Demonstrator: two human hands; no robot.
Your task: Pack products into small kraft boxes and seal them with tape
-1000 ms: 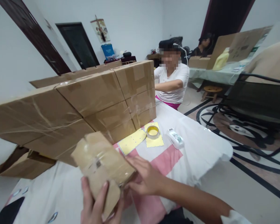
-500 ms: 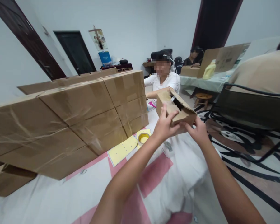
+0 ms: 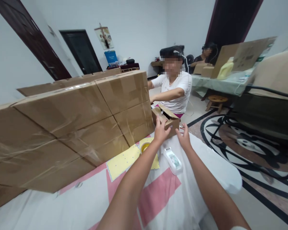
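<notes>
A small brown cardboard box point(image 3: 174, 129) stands on the cloth-covered table, its top flap partly raised over a dark gap. My left hand point(image 3: 161, 130) rests against the near left side of the box, fingers spread and reaching over its top edge. By the box's right corner, my right hand point(image 3: 183, 137) has its fingers apart; whether it touches the cardboard I cannot tell. A white elongated plastic object with a greenish label point(image 3: 174, 161) lies between my forearms. Behind my left forearm, a roll of yellow tape point(image 3: 144, 147) is partly hidden on a yellow patterned sheet point(image 3: 122, 161).
Large taped cardboard boxes point(image 3: 84, 124) form a stacked wall along the left. Across the table sits a person in a white shirt point(image 3: 174, 86), arms behind the stack. A dark-framed chair point(image 3: 266, 111) stands at right, and a wooden stool point(image 3: 216, 101) is farther back.
The small box has moved away from me and down onto the table. My right hand has loosened from it. The white object has come into clear view.
</notes>
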